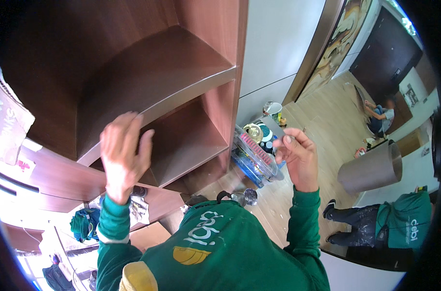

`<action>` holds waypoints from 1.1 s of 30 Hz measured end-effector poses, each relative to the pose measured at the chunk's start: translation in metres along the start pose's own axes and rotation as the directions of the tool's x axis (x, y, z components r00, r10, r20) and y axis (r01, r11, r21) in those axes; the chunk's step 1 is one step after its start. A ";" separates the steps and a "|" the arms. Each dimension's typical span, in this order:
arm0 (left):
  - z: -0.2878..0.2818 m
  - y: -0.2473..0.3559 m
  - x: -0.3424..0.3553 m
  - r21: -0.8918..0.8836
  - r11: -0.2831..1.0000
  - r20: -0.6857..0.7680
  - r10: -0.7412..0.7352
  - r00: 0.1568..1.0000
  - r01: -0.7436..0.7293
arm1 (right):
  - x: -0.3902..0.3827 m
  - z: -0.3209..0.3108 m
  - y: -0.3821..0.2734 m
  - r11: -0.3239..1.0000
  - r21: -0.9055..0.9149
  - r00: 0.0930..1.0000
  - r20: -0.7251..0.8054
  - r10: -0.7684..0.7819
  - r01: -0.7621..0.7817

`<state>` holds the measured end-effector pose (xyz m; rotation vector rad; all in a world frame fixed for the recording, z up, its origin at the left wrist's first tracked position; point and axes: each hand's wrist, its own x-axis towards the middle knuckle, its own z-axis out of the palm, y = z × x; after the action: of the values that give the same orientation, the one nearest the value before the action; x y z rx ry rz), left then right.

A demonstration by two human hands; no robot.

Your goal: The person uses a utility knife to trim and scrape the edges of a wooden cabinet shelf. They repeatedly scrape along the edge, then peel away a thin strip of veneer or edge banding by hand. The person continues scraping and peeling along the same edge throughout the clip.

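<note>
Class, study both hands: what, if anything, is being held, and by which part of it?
The right hand pinches a thin, flat grey piece by its near end, between thumb and fingers. The left hand holds nothing visible.

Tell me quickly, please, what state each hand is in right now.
Left hand: open, holding nothing visible, by the shelf's front edge; contact cannot be told.
Right hand: closed, pinching a flat grey piece.
</note>
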<state>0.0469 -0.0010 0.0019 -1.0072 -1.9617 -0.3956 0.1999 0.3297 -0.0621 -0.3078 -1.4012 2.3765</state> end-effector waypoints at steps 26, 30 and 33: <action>-0.050 -0.107 -0.091 0.272 0.940 0.027 0.208 0.978 -0.207 | 0.097 0.129 -0.021 0.834 -0.549 0.966 -0.188 -0.178 0.047; -0.050 -0.106 -0.090 0.248 0.944 0.034 0.218 0.975 -0.220 | 0.098 0.131 -0.021 0.819 -0.571 0.957 -0.205 -0.205 0.053; -0.050 -0.106 -0.089 0.245 0.943 0.014 0.227 0.974 -0.224 | 0.098 0.131 -0.020 0.830 -0.556 0.958 -0.208 -0.197 0.050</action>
<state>0.0188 -0.1413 -0.0320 -1.0487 -1.8042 -0.0309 0.0673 0.2745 0.0191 -0.6269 -1.8782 1.7082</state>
